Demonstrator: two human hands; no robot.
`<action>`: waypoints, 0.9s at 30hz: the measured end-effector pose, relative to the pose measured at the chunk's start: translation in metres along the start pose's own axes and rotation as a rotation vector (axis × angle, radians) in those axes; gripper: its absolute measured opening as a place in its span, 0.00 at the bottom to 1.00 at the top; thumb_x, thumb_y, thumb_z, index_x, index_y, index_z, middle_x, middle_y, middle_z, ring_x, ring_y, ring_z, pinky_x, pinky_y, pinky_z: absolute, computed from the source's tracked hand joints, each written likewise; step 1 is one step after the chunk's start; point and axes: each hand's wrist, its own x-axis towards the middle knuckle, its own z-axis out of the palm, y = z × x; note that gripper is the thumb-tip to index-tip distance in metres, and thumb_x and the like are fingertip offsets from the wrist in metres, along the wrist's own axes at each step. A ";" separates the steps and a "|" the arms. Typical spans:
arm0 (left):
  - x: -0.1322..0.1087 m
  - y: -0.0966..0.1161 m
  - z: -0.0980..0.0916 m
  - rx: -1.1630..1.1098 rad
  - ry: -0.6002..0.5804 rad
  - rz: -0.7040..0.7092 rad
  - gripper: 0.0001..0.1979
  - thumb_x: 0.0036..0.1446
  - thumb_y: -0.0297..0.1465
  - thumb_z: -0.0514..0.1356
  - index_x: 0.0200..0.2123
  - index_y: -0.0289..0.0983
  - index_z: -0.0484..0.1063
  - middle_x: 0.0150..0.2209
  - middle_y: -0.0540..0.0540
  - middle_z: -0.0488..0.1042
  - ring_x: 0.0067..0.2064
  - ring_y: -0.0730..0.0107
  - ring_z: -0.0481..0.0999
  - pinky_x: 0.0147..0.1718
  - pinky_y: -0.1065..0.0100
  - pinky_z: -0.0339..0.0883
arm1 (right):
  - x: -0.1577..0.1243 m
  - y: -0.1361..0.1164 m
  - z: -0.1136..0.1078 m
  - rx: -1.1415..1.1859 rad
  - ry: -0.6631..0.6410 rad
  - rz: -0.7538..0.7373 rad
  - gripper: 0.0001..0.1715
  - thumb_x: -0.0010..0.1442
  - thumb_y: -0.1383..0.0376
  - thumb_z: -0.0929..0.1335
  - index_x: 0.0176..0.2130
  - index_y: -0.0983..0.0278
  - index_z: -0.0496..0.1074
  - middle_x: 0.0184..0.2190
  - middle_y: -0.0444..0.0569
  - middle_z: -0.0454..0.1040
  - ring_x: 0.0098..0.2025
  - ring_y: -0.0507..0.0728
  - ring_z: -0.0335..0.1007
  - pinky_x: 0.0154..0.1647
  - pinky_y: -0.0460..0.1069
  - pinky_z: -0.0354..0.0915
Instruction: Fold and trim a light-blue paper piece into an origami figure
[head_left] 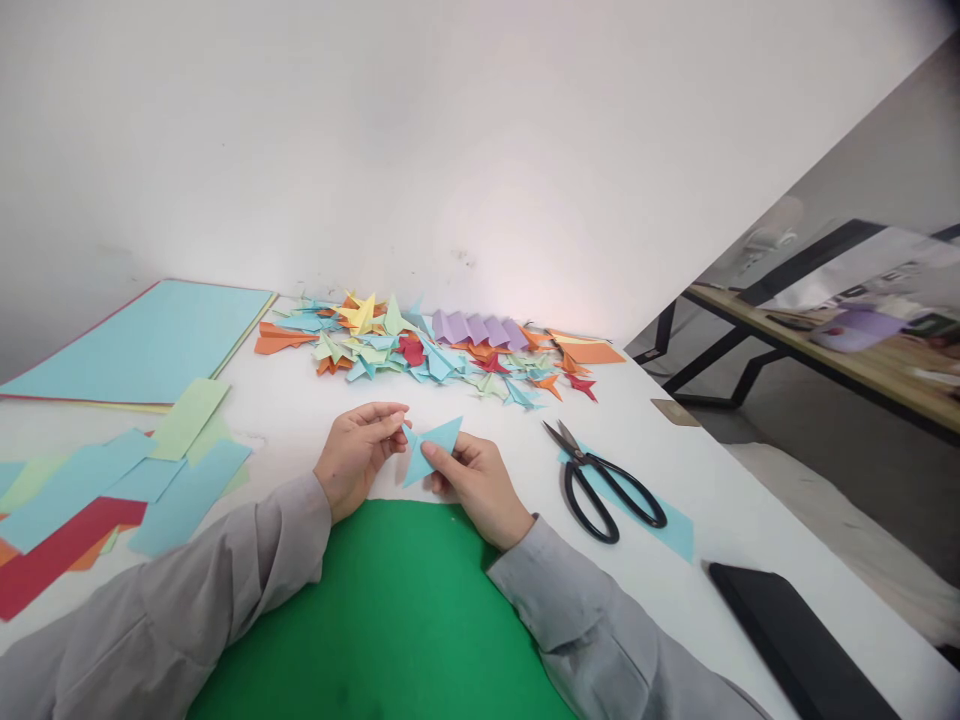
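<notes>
A small folded piece of light blue paper (441, 440) with pointed corners is held up between my two hands, above the near part of the table. My left hand (360, 453) pinches its left tip between thumb and fingers. On the other side my right hand (484, 483) grips the paper, thumb laid flat across its face and fingers behind. The fingers of the right hand are partly hidden. Below both hands lies a green sheet (375, 620).
Folded paper shapes (420, 350) in several colours are heaped along the wall. Black-handled scissors (600, 480) rest on a blue strip (679, 530) at right, near a black flat object (795, 640). Loose paper strips (191, 500) and large blue sheets (150, 340) lie left.
</notes>
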 end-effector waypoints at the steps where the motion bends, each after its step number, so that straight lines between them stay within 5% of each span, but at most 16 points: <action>1: 0.000 0.000 0.000 -0.009 0.001 -0.008 0.08 0.42 0.24 0.66 0.30 0.30 0.76 0.23 0.48 0.73 0.22 0.79 0.69 0.26 0.74 0.64 | 0.000 0.000 0.000 0.000 -0.001 -0.002 0.23 0.49 0.48 0.70 0.22 0.65 0.68 0.14 0.42 0.66 0.16 0.48 0.58 0.16 0.44 0.54; 10: 0.000 0.004 0.004 -0.054 0.092 -0.047 0.09 0.47 0.26 0.63 0.34 0.30 0.75 0.20 0.49 0.71 0.23 0.77 0.69 0.26 0.73 0.64 | 0.001 -0.001 0.001 0.028 0.001 -0.012 0.23 0.49 0.49 0.70 0.20 0.65 0.67 0.13 0.41 0.66 0.15 0.48 0.57 0.16 0.44 0.52; 14: -0.003 0.002 0.005 0.040 0.003 -0.032 0.15 0.45 0.34 0.67 0.35 0.31 0.74 0.26 0.47 0.73 0.29 0.74 0.71 0.29 0.71 0.65 | 0.003 0.000 0.000 0.092 0.068 -0.039 0.23 0.50 0.50 0.70 0.20 0.66 0.68 0.13 0.42 0.67 0.16 0.48 0.59 0.18 0.44 0.54; 19: -0.004 -0.004 0.002 0.271 -0.132 0.041 0.18 0.36 0.31 0.71 0.34 0.32 0.74 0.22 0.52 0.70 0.24 0.77 0.67 0.26 0.72 0.61 | 0.003 -0.001 0.000 0.107 0.051 -0.045 0.25 0.52 0.48 0.68 0.19 0.66 0.69 0.12 0.43 0.67 0.16 0.49 0.60 0.19 0.44 0.55; 27: -0.003 -0.003 0.000 0.235 -0.116 0.051 0.11 0.40 0.34 0.68 0.26 0.33 0.75 0.23 0.49 0.71 0.26 0.75 0.68 0.25 0.71 0.58 | 0.001 -0.003 0.000 0.018 -0.016 -0.008 0.24 0.50 0.47 0.69 0.21 0.66 0.72 0.14 0.43 0.68 0.16 0.48 0.60 0.17 0.43 0.55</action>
